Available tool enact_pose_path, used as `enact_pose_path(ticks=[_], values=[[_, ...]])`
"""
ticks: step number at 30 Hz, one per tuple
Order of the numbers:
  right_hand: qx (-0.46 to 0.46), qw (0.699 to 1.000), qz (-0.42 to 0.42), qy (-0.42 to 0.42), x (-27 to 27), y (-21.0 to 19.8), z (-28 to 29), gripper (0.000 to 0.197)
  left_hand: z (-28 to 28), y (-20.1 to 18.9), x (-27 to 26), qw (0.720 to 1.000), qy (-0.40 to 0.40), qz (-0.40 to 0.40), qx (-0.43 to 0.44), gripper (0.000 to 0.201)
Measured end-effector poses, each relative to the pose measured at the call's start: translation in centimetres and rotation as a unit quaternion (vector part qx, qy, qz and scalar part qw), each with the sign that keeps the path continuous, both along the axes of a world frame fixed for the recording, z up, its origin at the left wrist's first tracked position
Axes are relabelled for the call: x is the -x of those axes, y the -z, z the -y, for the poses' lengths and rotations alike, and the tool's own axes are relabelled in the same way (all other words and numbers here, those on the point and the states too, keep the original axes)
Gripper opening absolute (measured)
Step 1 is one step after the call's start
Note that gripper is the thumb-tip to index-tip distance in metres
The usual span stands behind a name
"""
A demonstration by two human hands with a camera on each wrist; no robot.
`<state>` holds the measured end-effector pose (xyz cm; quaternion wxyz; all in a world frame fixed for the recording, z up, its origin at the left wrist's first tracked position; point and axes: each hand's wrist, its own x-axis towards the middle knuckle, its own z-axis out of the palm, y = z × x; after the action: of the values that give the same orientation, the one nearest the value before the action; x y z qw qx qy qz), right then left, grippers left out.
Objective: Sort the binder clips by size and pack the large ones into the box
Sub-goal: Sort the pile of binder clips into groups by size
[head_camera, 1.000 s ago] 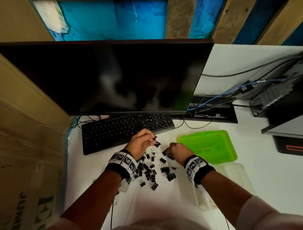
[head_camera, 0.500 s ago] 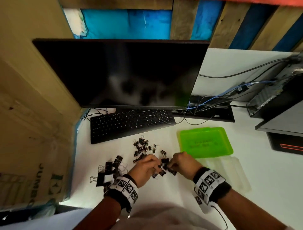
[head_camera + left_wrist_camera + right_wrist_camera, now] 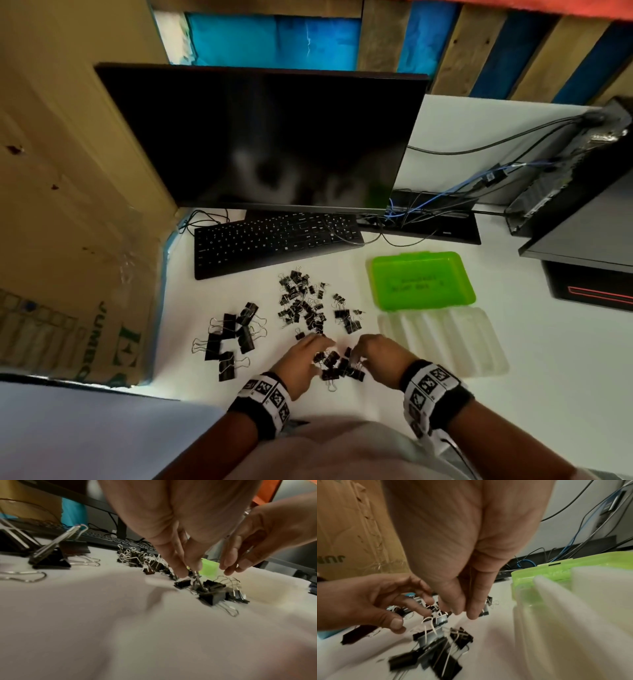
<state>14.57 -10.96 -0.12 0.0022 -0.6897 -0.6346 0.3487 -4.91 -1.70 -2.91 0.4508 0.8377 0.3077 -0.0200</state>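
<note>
Dim indoor light fell on the white desk (image 3: 513,394), brightest at right of the head view, while the monitor (image 3: 260,137) stood black with smeared grey reflections. Wide-angle bending curved the frame edges. In both wrist views the near palms filled the upper frame, soft and out of focus; the left hand (image 3: 171,520) cast a faint shadow at centre. Motion blur smeared the clips (image 3: 436,649) and the clear lid (image 3: 573,615) at lower right.
</note>
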Motion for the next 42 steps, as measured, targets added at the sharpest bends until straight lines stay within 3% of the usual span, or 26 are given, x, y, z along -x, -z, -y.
enact_pose_path(ticks=[3, 6, 14, 20, 24, 29, 42], values=[[-0.038, 0.999, 0.011, 0.033, -1.2, -0.2, -0.3, 0.034, -0.5, -0.1, 0.6, 0.997, -0.074, 0.009, -0.003, 0.057], [-0.043, 0.998, 0.029, 0.046, -1.8, -0.3, -1.2, 0.031, -1.1, 0.2, 1.1, 0.994, -0.104, 0.004, -0.02, 0.047], [-0.061, 0.995, 0.078, 0.025, -1.1, 0.5, -5.1, 0.059, -0.8, 0.9, 0.3, 0.997, -0.046, -0.063, -0.009, 0.044], [-0.05, 0.991, 0.128, -0.002, -1.0, 1.4, -5.7, 0.037, -1.5, 1.2, -0.3, 0.995, -0.026, -0.077, -0.052, 0.02], [-0.051, 0.994, 0.091, 0.013, -1.8, 1.7, -5.5, 0.031, -2.2, 1.2, 0.2, 0.995, -0.049, -0.057, -0.059, 0.011], [-0.036, 0.998, 0.03, 0.04, -2.6, 1.4, -5.3, 0.028, -2.9, 1.1, 0.5, 0.997, -0.022, -0.043, -0.052, 0.005], [-0.001, 0.999, 0.021, 0.045, -2.6, 1.2, -6.1, 0.021, -3.7, 0.3, 1.0, 0.993, -0.096, -0.071, -0.011, 0.009]])
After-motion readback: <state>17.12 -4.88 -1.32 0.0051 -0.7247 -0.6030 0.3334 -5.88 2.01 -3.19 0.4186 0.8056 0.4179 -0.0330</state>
